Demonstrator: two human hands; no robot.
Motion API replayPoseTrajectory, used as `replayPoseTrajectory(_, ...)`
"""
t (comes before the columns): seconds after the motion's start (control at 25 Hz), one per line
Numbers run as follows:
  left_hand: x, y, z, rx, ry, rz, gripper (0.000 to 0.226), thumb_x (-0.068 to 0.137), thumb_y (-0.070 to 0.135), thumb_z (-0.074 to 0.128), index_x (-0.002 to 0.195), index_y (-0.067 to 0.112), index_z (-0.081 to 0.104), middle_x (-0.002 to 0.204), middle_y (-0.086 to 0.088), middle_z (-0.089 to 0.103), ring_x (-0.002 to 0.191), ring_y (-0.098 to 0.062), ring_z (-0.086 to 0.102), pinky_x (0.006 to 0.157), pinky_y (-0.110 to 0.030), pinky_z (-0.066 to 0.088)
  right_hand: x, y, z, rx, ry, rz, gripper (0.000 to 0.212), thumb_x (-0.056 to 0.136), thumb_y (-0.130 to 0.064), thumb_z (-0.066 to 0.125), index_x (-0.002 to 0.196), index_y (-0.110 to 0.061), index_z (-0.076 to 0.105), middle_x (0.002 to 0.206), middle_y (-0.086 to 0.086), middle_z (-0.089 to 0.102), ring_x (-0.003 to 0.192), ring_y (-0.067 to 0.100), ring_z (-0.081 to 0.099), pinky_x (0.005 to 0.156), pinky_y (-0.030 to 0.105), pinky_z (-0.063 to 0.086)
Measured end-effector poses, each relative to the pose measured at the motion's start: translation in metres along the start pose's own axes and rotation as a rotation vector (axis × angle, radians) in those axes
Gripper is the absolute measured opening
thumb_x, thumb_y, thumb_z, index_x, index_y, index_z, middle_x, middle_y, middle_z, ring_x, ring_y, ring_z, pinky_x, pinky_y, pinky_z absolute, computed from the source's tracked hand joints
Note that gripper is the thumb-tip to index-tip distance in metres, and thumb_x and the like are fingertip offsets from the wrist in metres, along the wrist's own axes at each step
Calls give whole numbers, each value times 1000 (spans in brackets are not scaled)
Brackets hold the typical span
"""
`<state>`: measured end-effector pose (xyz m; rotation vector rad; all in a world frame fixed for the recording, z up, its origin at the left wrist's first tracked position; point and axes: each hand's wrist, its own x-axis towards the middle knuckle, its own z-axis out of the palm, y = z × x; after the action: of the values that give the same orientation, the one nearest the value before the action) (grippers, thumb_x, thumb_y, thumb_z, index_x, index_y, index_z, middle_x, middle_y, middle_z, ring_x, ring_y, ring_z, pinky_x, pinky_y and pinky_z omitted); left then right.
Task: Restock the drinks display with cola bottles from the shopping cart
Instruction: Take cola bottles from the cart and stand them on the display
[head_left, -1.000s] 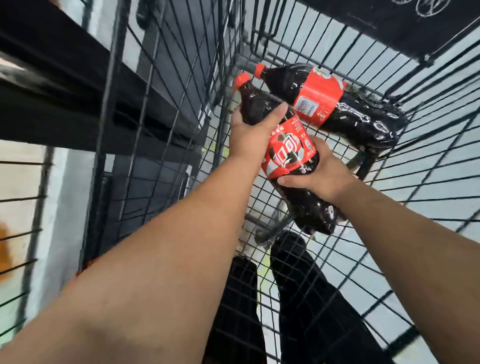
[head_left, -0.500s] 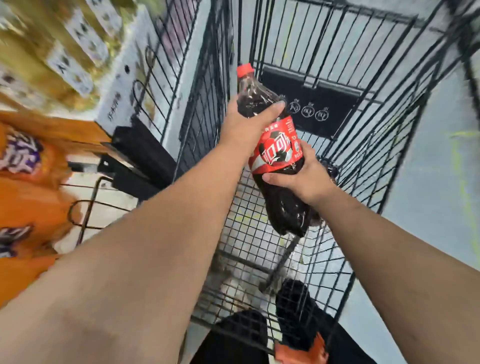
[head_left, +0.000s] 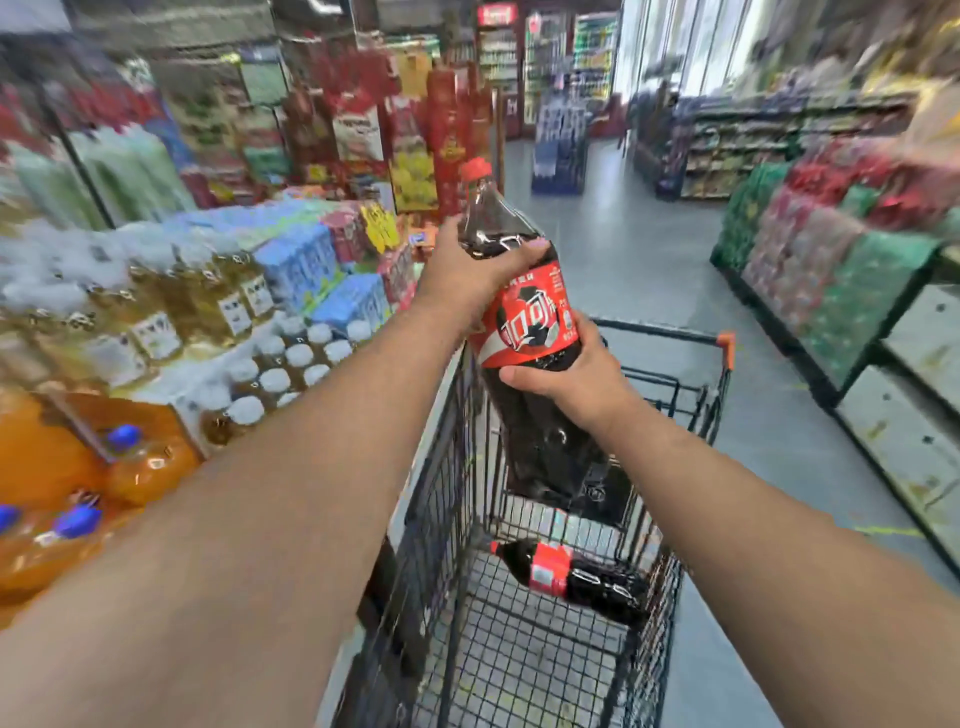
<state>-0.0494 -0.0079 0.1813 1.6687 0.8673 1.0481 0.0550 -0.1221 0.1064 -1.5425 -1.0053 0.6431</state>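
A large cola bottle (head_left: 524, 312) with a red cap and red label is held nearly upright above the black wire shopping cart (head_left: 675, 389). My left hand (head_left: 467, 270) grips its shoulder just under the neck. My right hand (head_left: 576, 374) grips it at the lower edge of the label. A second cola bottle (head_left: 571, 577) lies on its side on the cart floor. The drinks display (head_left: 218, 322) spreads out to the left, blurred.
Packs of yellow drinks (head_left: 171, 312), white-capped bottles (head_left: 291, 364) and orange soda bottles (head_left: 78, 467) fill the display on the left. Stacked red goods stand behind. Green and red boxes (head_left: 831, 270) line the right side. A grey aisle floor (head_left: 649, 249) runs ahead.
Both hands have lifted the cola bottle out of the cart, from lying in the basket to upright above its rim. The view has swung up from the cart floor to the store aisle.
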Motion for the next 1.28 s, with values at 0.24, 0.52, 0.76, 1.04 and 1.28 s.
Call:
replayPoseTrajectory(0.24,-54,136,-20,34,105,153,60,73,32,91,120,17,57,101,6,70,89,-6,68,78,-25,56,-36,-101,-35,90,-81,-192,92,59,-26,95,137,-23,46,116,-8,67,103,7,65,98,34,52)
replayPoseTrajectory(0.52,-173,199,-61,129,281,198,52,73,37,91,112,23,59,105,3,73,94,-13,73,88,-34,60,-122,-149,-35,162,-306,-336,94,54,-36,96,134,-32,45,117,-12,67,105,6,65,98,32,51)
replayPoseTrajectory(0.76,-286,216,-105,254,437,93,83,74,45,89,140,23,44,117,6,68,97,-10,72,85,-32,61,-212,-163,-2,265,-558,-336,84,59,-30,94,128,-36,48,111,-15,69,99,4,67,87,26,53)
replayPoseTrajectory(1.04,-413,217,-154,323,631,13,91,63,47,92,137,25,45,121,6,69,102,-12,73,94,-38,59,-322,-158,55,378,-779,-290,89,59,-26,94,133,-34,46,113,-15,68,98,-3,65,83,19,51)
replayPoseTrajectory(1.28,-528,224,-173,337,798,-30,99,59,45,93,142,24,42,123,4,68,105,-14,72,97,-40,58,-417,-160,79,388,-935,-305,108,52,-29,97,143,-30,39,122,-13,65,109,3,63,98,32,52)
